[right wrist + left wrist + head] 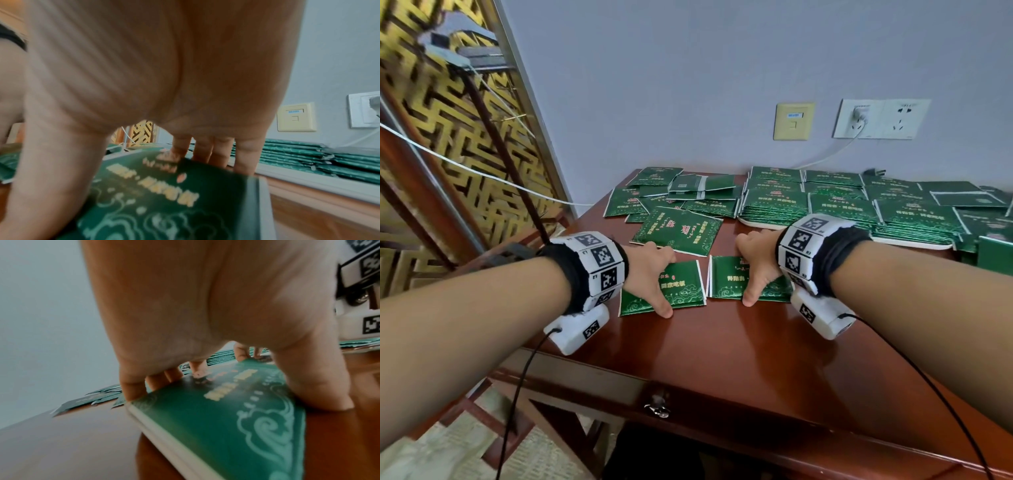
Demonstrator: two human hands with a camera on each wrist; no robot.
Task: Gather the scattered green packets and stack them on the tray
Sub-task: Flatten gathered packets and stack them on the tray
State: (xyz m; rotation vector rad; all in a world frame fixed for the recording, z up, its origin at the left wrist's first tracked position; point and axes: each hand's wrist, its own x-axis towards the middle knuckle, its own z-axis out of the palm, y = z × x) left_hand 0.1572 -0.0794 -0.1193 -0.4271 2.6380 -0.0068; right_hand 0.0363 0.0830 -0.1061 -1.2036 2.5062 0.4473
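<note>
Left hand (650,274): thumb and fingers clamped across a small stack of flat green foil packets (681,291) on the glossy red-brown wooden desk (722,359). Right hand (755,263): same grip on a second green packet stack (726,277) just beside. White tray (763,224), behind, loaded with stacked packets; loose green packets (674,195) scattered at rear left.

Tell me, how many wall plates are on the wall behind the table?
2. A yellowish wall plate sits left of a wider white socket plate, which has a plug in its left part. Others may lie outside the view.
</note>
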